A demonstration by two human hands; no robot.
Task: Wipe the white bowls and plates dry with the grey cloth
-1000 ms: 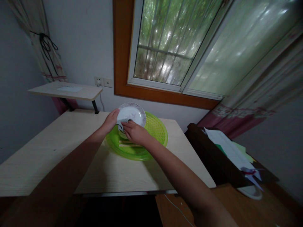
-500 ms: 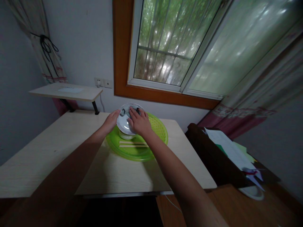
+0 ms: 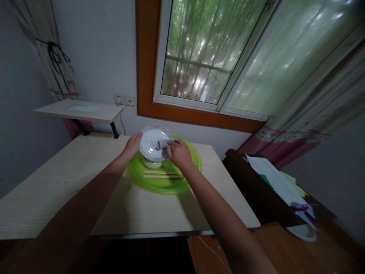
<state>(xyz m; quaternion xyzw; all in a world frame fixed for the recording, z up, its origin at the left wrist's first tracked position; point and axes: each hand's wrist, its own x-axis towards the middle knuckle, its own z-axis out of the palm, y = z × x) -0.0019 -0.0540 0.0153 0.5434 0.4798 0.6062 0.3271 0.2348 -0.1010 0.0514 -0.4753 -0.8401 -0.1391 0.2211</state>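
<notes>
My left hand grips the left rim of a white plate with a patterned edge, tilted toward me. In my right hand is a crumpled grey cloth, pinched between closed fingers and lying against the inside of the plate. Just below the plate stands a white bowl, or a small stack; the plate hides its top. It rests on a round green plastic tray. A pair of light wooden chopsticks lies on the tray in front of the bowl.
The tray sits on a pale wooden table. At the left rear stands a small raised shelf on black legs. A dark brown box-like piece with papers on it is to the right. A window is behind.
My right hand has gone from lying spread over the plate to pinching the cloth, shifting right and slightly down. More of the plate's inside shows. My left hand has barely moved.
</notes>
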